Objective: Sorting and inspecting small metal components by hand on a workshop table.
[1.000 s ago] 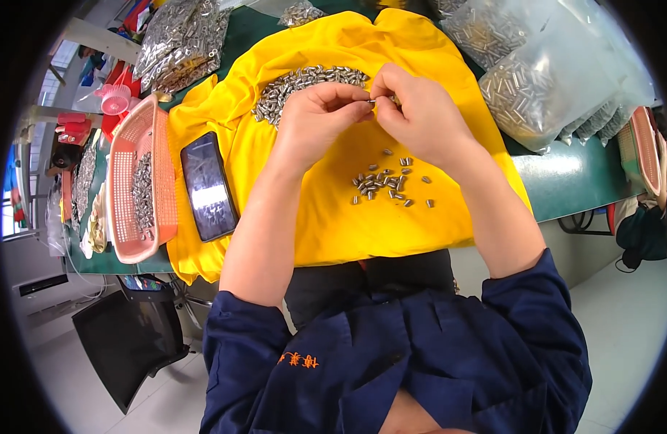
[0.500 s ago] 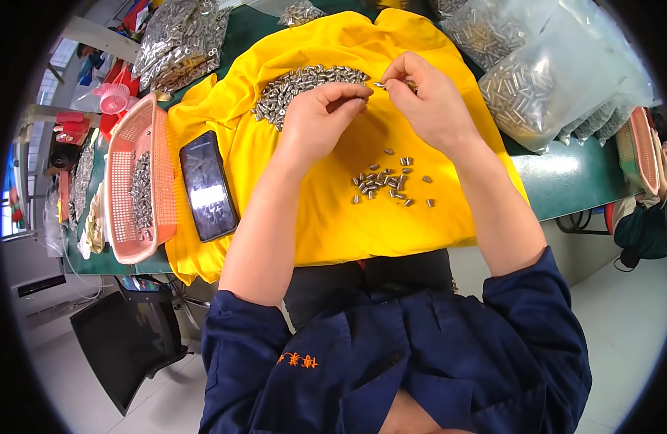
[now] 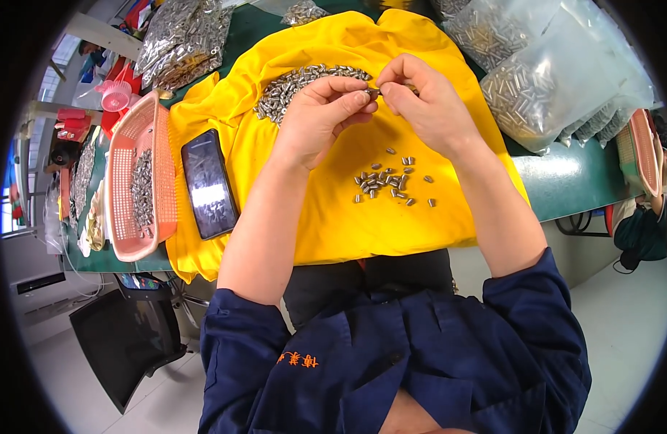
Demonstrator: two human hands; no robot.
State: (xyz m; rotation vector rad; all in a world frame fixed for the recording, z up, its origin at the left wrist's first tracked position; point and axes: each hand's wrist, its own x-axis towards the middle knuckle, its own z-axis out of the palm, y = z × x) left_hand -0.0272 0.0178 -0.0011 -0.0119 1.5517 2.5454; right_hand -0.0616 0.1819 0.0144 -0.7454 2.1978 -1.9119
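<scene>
My left hand (image 3: pixel 320 116) and my right hand (image 3: pixel 426 105) meet above a yellow cloth (image 3: pixel 362 235), both with fingers pinched. Between their fingertips shows a small silvery metal part (image 3: pixel 374 93). Both hands seem to grip it; whether it is one piece or two fitted together I cannot tell. Behind my left hand lies a big pile of short metal cylinders (image 3: pixel 279 98), partly covered by the hand. Nearer to me, below the hands, a smaller loose group of such metal cylinders (image 3: pixel 393 181) is spread on the cloth.
Left of the hands lie a black phone (image 3: pixel 209 184) and a pink plastic basket (image 3: pixel 167 166) holding metal parts. Bags of metal parts (image 3: pixel 185 43) stand at the back left, and clear bags of cylinders (image 3: pixel 520 90) at the right on the green table (image 3: pixel 572 184).
My left hand has turned and moved slightly right, and its fingertips now meet those of my right hand at the metal part. The right hand has hardly moved.
</scene>
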